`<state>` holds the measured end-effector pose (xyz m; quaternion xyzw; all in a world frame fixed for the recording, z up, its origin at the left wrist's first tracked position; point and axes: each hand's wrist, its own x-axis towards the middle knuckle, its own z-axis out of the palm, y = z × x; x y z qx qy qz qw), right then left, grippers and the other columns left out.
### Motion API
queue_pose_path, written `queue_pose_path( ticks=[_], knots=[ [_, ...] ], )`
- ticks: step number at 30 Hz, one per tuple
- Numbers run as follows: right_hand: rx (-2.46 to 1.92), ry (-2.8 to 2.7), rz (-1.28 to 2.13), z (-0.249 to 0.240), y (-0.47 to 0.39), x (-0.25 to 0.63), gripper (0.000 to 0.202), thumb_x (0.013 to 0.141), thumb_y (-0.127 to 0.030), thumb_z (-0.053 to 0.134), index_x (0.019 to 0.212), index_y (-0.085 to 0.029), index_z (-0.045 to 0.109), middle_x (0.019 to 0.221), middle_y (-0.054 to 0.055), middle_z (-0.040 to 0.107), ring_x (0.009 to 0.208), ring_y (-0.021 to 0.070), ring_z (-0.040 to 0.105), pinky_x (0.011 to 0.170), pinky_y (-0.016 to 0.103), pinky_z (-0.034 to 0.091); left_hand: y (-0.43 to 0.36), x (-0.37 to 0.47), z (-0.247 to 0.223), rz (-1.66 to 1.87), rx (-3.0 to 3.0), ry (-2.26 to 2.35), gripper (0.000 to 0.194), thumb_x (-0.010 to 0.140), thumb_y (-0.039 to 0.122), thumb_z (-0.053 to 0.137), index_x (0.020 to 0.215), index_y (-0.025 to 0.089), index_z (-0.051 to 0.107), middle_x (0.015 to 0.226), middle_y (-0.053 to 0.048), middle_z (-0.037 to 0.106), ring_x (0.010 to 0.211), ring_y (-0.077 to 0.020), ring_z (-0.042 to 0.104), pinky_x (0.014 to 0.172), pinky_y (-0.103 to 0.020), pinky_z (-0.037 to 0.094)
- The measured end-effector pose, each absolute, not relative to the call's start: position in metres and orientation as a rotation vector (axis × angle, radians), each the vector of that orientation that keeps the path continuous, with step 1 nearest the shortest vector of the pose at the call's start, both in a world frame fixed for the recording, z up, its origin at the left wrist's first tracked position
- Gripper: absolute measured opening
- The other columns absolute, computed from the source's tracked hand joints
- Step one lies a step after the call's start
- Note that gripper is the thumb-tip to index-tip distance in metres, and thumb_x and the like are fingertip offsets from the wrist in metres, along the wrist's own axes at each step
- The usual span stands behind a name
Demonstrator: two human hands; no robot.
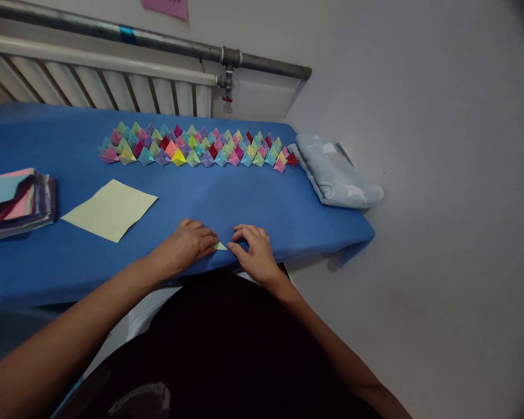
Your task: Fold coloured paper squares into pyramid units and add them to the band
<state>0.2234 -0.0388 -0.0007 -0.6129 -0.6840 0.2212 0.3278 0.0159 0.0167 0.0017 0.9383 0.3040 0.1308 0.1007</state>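
Observation:
A small pale green folded paper (220,246) lies at the near edge of the blue-covered table, mostly hidden under fingers. My left hand (191,240) is pressed over it, fingers together, with only a pointed corner showing. Just to the right, my right hand (254,249) curves with thumb and forefinger apart, the thumb tip close to that corner. Whether the thumb touches the paper I cannot tell. To the left lies a flat pale green paper sheet (113,210).
Rows of colourful folded paper pieces (192,149) stand along the far part of the blue cloth (253,192). A stack of coloured paper (20,201) is at the left, a folded grey-blue cloth (338,174) at the right. Behind are a radiator (113,87) and pipe (170,41); a wall rises right.

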Motion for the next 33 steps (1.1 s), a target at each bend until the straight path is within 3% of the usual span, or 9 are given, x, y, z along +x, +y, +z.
queue_pose_path(
  ticks=[8, 15, 19, 23, 29, 33],
  knots=[
    [-1.554, -1.718, 0.677, 0.003, -0.038, 0.225, 0.005, 0.083, -0.022, 0.068, 0.082, -0.023, 0.063, 0.117, 0.003, 0.069, 0.112, 0.0218, 0.055, 0.101, 0.041, 0.035, 0.029, 0.014, 0.003, 0.337, 2.707, 0.746, 0.028, 0.098, 0.028, 0.045, 0.101, 0.023, 0.072, 0.104, -0.005, 0.073, 0.091, -0.0179, 0.067, 0.083, -0.029, 0.048],
    [-1.558, -1.705, 0.656, 0.003, -0.038, 0.225, 0.005, 0.084, -0.020, 0.066, 0.083, -0.024, 0.062, 0.116, 0.003, 0.069, 0.112, 0.0227, 0.056, 0.101, 0.043, 0.035, 0.002, 0.026, 0.002, 0.310, 2.799, 1.159, 0.032, 0.091, 0.010, 0.042, 0.113, 0.018, 0.064, 0.092, -0.008, 0.071, 0.084, -0.0217, 0.066, 0.077, -0.033, 0.050],
    [-1.520, -1.645, 0.650, 0.002, -0.037, 0.217, 0.003, 0.087, -0.025, 0.061, 0.086, -0.022, 0.060, 0.097, 0.004, 0.070, 0.094, 0.0199, 0.061, 0.089, 0.036, 0.044, -0.003, 0.034, 0.001, 0.503, 2.562, 1.466, 0.025, 0.091, 0.013, 0.044, 0.097, 0.018, 0.067, 0.087, -0.009, 0.072, 0.081, -0.0226, 0.068, 0.072, -0.032, 0.051],
    [-1.438, -1.657, 0.753, 0.009, -0.033, 0.200, 0.011, 0.088, -0.032, 0.060, 0.089, -0.022, 0.056, 0.084, 0.001, 0.065, 0.072, 0.0146, 0.060, 0.069, 0.027, 0.046, -0.007, 0.040, 0.005, 0.813, 2.297, 1.498, 0.022, 0.089, 0.021, 0.049, 0.099, 0.020, 0.069, 0.095, -0.006, 0.076, 0.084, -0.0210, 0.070, 0.074, -0.030, 0.052],
    [-1.532, -1.776, 0.628, 0.018, -0.029, 0.193, 0.007, 0.091, -0.025, 0.054, 0.097, -0.021, 0.056, 0.076, 0.000, 0.062, 0.067, 0.0142, 0.057, 0.066, 0.026, 0.041, -0.014, 0.049, 0.012, 1.016, 1.960, 1.529, 0.019, 0.086, 0.030, 0.054, 0.090, 0.023, 0.071, 0.088, -0.003, 0.077, 0.077, -0.0188, 0.070, 0.071, -0.028, 0.052],
    [-1.564, -1.817, 0.644, 0.018, -0.031, 0.194, 0.011, 0.090, -0.024, 0.052, 0.100, -0.022, 0.056, 0.073, 0.000, 0.062, 0.065, 0.0150, 0.057, 0.063, 0.026, 0.038, -0.015, 0.055, 0.016, 1.051, 1.792, 1.554, 0.014, 0.081, 0.028, 0.057, 0.084, 0.022, 0.070, 0.080, -0.001, 0.074, 0.070, -0.0171, 0.067, 0.069, -0.028, 0.050]
  ],
)
